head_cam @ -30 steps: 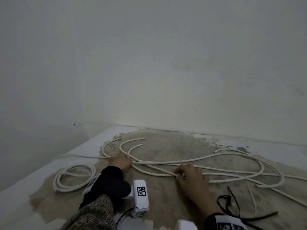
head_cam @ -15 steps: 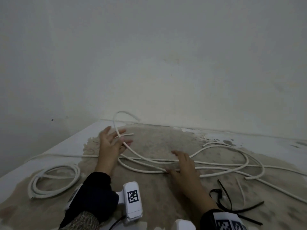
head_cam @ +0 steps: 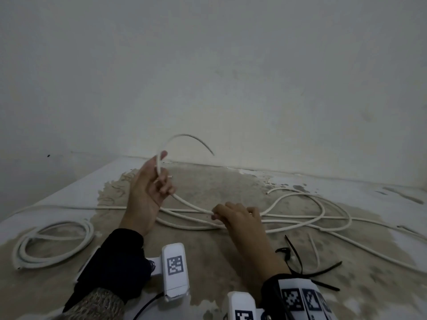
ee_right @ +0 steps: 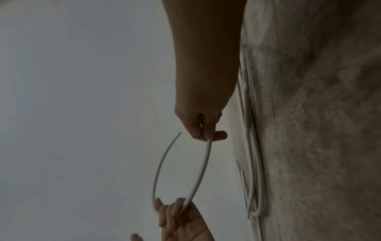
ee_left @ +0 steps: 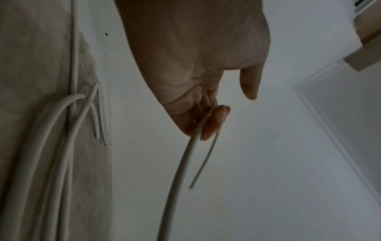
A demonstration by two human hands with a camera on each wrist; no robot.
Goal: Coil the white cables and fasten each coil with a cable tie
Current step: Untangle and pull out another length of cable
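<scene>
White round cable [head_cam: 184,203]: lifted end curled in left hand [head_cam: 147,190], lower run pinched by right hand [head_cam: 238,215]

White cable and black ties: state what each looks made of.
White cable: apparently a smooth, matte plastic sheath, flexible, since it arcs freely above the left hand. Black cable ties: likely thin, slightly glossy nylon strips; too small to confirm.

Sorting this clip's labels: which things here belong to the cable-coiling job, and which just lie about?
Job:
- white cable held by left hand and right hand
- loose cables
- coiled cable
- black cable ties

Lying about:
- stained floor
- wall
</scene>
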